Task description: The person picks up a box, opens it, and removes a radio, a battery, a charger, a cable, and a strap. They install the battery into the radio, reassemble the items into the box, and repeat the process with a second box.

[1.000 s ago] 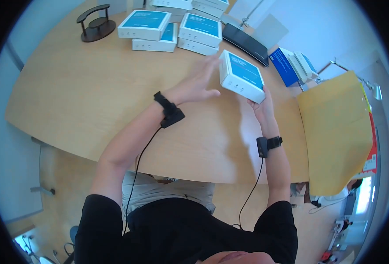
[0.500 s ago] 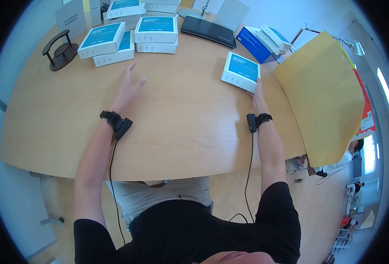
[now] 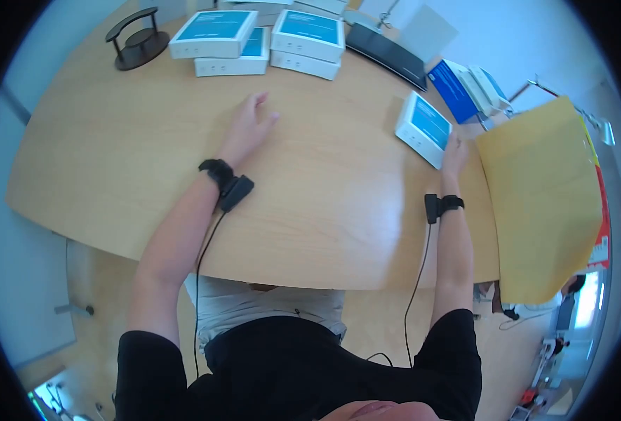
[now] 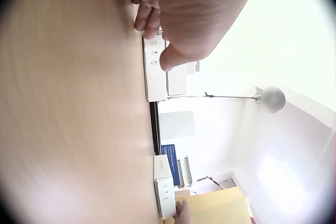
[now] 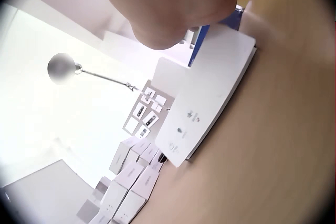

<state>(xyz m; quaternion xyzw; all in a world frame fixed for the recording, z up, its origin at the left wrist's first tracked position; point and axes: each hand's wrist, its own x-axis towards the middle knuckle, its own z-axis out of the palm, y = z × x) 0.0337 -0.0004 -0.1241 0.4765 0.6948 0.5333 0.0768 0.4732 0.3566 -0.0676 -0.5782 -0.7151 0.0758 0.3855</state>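
Note:
A white box with a blue top [image 3: 426, 130] is at the right side of the table, low over or on its surface; which one, I cannot tell. My right hand [image 3: 455, 153] grips its right edge, and the fingertips are hidden. The box's white side [image 5: 202, 100] fills the middle of the right wrist view, below my right hand [image 5: 178, 3]. Over the left-middle of the table is my left hand [image 3: 247, 132], holding nothing, its fingers loosely bent. In the left wrist view my left hand [image 4: 191, 11] appears in front of stacked boxes [image 4: 155, 77].
Stacked white-and-blue boxes [image 3: 307, 35] stand at the back, beside a dark curved stand [image 3: 141, 48]. A black flat device [image 3: 388, 55] lies behind the gripped box. More boxes, one dark blue [image 3: 453, 91], stand back right. A large yellow envelope [image 3: 542, 203] covers the right edge.
From a second ago, my left hand has drawn away from the box to the left. My right hand has carried the box rightward and lower. The head view has also shifted.

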